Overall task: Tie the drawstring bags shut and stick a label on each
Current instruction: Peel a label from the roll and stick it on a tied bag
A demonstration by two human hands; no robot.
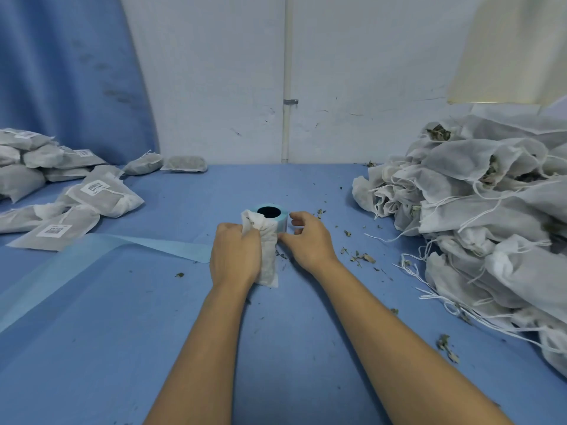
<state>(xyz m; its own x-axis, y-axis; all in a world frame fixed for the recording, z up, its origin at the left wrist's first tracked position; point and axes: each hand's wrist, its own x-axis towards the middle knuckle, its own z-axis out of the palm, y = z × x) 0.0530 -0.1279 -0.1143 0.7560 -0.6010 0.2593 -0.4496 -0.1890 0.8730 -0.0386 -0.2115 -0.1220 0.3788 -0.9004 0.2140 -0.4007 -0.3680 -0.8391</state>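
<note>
A small white drawstring bag [269, 256] filled with dried herbs lies at the middle of the blue table, its mouth pointing away from me. My left hand [234, 256] grips it along its left side. My right hand [308, 240] is beside the bag's right side, with thumb and fingers pinched at the label roll [270, 213], a pale blue roll with a dark core standing just behind the bag. What the right fingers hold is too small to tell. A used blue backing strip [101, 256] trails left from the roll.
Labelled, tied bags [92, 197] are heaped at the left. A big pile of untied bags [478, 216] with loose strings fills the right side. Dried leaf crumbs [362, 257] are scattered on the blue tabletop [122, 348]. A white wall stands behind.
</note>
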